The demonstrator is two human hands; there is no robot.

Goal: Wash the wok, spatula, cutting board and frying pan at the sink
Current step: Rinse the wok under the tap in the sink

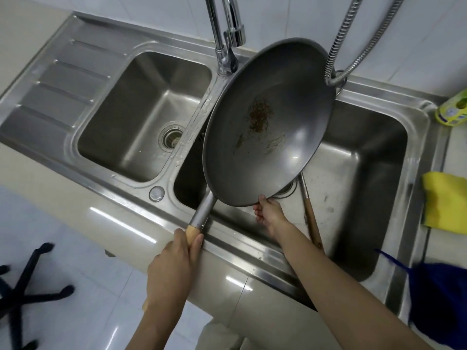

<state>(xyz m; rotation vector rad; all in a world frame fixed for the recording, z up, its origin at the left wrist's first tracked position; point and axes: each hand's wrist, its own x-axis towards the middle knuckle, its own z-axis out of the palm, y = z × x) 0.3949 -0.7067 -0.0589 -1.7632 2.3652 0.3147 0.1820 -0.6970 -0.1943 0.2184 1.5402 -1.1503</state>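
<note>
left hand [174,258] wrapped round wok [267,122] handle; right hand [268,215] pinches near rim. wok tilted over right basin [353,173], brown residue inside.

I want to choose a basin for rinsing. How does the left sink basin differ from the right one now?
The left basin is smaller and holds nothing; its drain shows. The right basin is larger, with a wooden-handled tool lying in it and the tilted wok held over it, covering most of its drain. The right basin's floor looks scuffed; the left's looks cleaner. Both are steel and rectangular.
</note>
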